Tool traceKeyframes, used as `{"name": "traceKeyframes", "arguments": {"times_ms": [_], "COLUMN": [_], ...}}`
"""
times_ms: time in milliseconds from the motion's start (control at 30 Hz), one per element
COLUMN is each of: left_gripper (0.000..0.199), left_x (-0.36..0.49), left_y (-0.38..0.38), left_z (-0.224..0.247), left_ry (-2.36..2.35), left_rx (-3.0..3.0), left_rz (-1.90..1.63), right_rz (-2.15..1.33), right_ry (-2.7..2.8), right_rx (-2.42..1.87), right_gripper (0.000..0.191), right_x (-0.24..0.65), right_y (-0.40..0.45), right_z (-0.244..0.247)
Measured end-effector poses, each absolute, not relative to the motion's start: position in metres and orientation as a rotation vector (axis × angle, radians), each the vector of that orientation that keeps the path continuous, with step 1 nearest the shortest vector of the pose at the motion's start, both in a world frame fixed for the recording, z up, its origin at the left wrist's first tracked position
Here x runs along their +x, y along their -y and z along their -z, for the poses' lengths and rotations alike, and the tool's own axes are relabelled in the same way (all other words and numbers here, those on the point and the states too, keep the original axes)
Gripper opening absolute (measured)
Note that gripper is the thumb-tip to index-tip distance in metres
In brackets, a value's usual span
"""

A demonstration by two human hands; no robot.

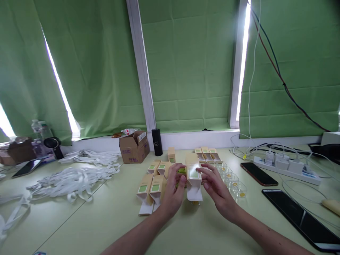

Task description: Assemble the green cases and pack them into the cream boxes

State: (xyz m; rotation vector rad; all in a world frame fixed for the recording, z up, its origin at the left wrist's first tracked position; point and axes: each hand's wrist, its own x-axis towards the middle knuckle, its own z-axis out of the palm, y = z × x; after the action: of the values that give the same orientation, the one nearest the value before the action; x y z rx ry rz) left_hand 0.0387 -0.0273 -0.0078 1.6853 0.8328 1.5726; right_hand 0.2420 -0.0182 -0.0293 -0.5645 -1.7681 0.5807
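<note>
A small tan box (193, 174) with a clear window and a hanging white flap is between my hands. My left hand (173, 193) has its curled fingertips at the box's left edge, its thumb bent below them. Something bright green (182, 170) shows by those fingers, partly hidden. From the right, my right hand (218, 193) puts its fingertips against the window and side of the box. Under the flap a bit of clear plastic with yellow (196, 203) peeks out. Matching boxes with green windows (143, 188) stand left of my left hand, two with white flaps down.
Clear plastic cups with yellow centres (241, 193) line up at right, near a phone (259, 173), a tablet (300, 216) and a power strip (288, 169) with tangled cables. More tan boxes (205, 153), a cardboard carton (134, 147), a black cylinder (157, 142) and white straps (71, 182) lie beyond.
</note>
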Motion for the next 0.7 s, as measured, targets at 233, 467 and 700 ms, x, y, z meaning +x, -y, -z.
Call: {"name": "traceKeyframes", "arguments": {"times_ms": [233,467,700], "left_gripper": [0.037,0.036,0.035], "left_x": [0.034,0.038,0.039], "left_y": [0.033,0.026,0.019], "left_z": [0.007,0.012,0.015], "left_ry": [-0.869,-0.884,-0.826], "left_rx": [1.964,1.855,1.764], "left_rz": [-1.449,-1.475,-1.500], "right_rz": [-0.673,-0.812,-0.947], "right_ry": [1.713,1.723,1.682], "right_rx": [-0.575,-0.562,-0.595], "right_gripper": [0.039,0.041,0.042], "right_x": [0.244,0.243,0.241], "right_y": [0.013,0.015,0.018], "right_z": [0.031,0.029,0.027]}}
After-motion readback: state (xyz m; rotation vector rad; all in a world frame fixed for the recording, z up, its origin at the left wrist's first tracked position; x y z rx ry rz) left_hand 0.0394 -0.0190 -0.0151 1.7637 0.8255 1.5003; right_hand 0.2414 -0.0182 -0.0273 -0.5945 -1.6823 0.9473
